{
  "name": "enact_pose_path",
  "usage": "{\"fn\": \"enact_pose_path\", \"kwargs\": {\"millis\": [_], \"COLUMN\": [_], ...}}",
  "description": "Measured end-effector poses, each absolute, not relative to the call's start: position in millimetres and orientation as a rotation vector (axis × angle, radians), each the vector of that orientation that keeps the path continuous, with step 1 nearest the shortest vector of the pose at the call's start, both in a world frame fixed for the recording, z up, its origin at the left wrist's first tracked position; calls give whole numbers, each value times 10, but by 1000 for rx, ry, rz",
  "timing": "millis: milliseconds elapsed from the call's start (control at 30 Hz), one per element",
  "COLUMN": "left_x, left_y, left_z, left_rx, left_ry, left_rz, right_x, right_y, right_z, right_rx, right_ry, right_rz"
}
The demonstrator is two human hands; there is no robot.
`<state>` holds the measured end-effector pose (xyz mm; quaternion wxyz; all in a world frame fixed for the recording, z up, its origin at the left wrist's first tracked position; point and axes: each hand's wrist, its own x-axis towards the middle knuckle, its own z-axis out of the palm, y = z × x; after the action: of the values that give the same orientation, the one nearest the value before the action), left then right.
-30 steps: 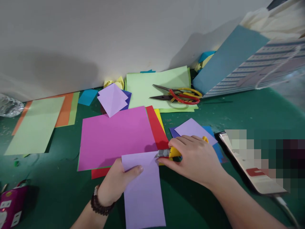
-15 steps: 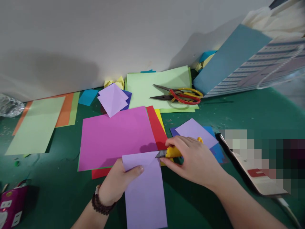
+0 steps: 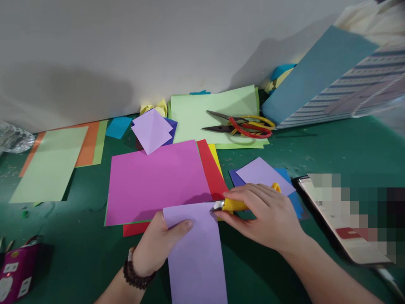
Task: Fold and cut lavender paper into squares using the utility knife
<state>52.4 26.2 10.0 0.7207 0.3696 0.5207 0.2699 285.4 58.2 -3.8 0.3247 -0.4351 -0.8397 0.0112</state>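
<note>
My left hand (image 3: 169, 238) pinches a sheet of light purple paper (image 3: 198, 261) near its upper left corner, thumb on top and fingers behind. The sheet hangs down past the bottom of the view. My right hand (image 3: 265, 215) is closed around yellow-handled scissors (image 3: 234, 205); most of the handle is hidden in the palm. Their short metal blades touch the sheet's upper right corner. Just beyond the hands lies a magenta sheet (image 3: 155, 181) over red paper (image 3: 210, 169) and yellow paper (image 3: 216, 155).
Two pairs of scissors (image 3: 240, 126) rest on pale green sheets (image 3: 190, 112). Folded purple paper (image 3: 151, 131) lies left of them, and a purple square (image 3: 262, 173) lies near my right hand. A phone (image 3: 341, 228), a bag (image 3: 316, 80) and a magenta power socket (image 3: 19, 266) surround the work area.
The scissors and my right hand have shifted slightly right, so the blades now sit at the sheet's corner instead of overlapping it. My left hand keeps its hold. The view has shifted a little.
</note>
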Motion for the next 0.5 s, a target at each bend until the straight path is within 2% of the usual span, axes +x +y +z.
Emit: {"fn": "enact_pose_path", "kwargs": {"millis": [500], "left_x": [505], "left_y": [271], "left_z": [130], "left_rx": [855], "left_ry": [1143], "left_rz": [553], "right_x": [2907], "right_y": [602], "right_z": [-33], "right_rx": [-1118], "right_ry": [-2199], "right_rz": [49]}}
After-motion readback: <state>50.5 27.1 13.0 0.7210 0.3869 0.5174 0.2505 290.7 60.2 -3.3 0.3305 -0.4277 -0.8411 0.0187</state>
